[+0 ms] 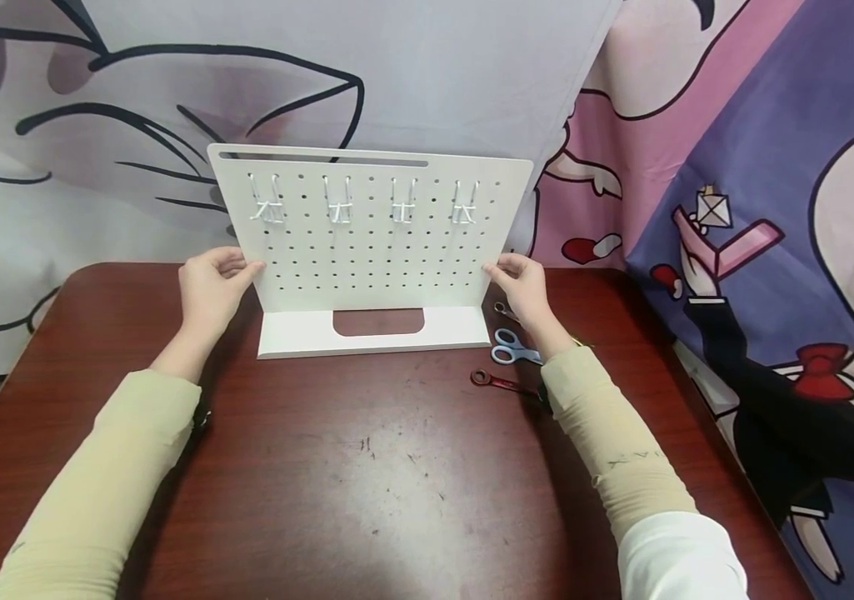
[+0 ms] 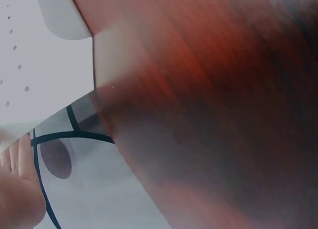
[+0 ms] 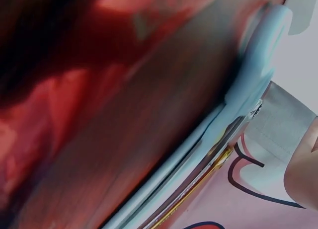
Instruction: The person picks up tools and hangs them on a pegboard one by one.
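Note:
A white pegboard (image 1: 397,279) stands upright toward the back of the table on its folded base strip (image 1: 295,335), which has a rounded cutout in the middle. Several white hooks (image 1: 339,212) hang in a row across its upper part. My left hand (image 1: 211,292) pinches the board's left edge between thumb and fingers. On the opposite edge, my right hand (image 1: 524,292) holds it the same way. In the left wrist view, the fingers (image 2: 20,157) lie behind the panel's edge.
Right of the board lie blue-handled scissors (image 1: 505,346), a red ring-ended wrench (image 1: 497,381) and a small metal ring-ended tool (image 1: 503,309), partly under my right forearm. A patterned curtain (image 1: 464,75) hangs behind the brown table (image 1: 367,467).

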Tool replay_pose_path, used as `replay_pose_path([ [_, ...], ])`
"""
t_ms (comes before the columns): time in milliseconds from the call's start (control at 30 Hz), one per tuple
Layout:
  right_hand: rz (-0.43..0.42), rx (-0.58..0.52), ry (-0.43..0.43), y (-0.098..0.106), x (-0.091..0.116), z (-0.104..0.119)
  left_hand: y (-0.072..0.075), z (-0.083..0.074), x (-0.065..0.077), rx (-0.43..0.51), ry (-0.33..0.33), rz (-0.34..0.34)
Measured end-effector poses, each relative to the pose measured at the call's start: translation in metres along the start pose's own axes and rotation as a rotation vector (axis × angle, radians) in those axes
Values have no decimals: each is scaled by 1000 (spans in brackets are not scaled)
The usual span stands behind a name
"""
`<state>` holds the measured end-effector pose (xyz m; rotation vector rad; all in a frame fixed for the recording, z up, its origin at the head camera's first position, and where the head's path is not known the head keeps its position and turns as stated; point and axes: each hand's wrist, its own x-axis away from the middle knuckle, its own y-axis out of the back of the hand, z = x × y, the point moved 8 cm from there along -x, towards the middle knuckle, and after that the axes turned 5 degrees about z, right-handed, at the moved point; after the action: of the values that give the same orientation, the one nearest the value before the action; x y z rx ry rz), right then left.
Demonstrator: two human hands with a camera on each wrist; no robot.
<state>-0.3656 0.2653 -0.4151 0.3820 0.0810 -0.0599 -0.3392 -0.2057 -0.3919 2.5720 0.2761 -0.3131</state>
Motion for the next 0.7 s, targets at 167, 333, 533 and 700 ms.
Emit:
replay_pose_path([
  [167, -14, -45, -31, -1, 1, -3, 1, -4, 0, -14, 0, 40],
  [333, -27, -56, -31, 1, 2, -4, 7, -12, -1, -49, -68, 69],
  [533, -35, -69, -36, 1, 3, -5, 32, -31, -6, -90, -163, 66],
  [700, -34, -76, -47, 0, 5, -4, 59, -51, -16, -122, -214, 22],
])
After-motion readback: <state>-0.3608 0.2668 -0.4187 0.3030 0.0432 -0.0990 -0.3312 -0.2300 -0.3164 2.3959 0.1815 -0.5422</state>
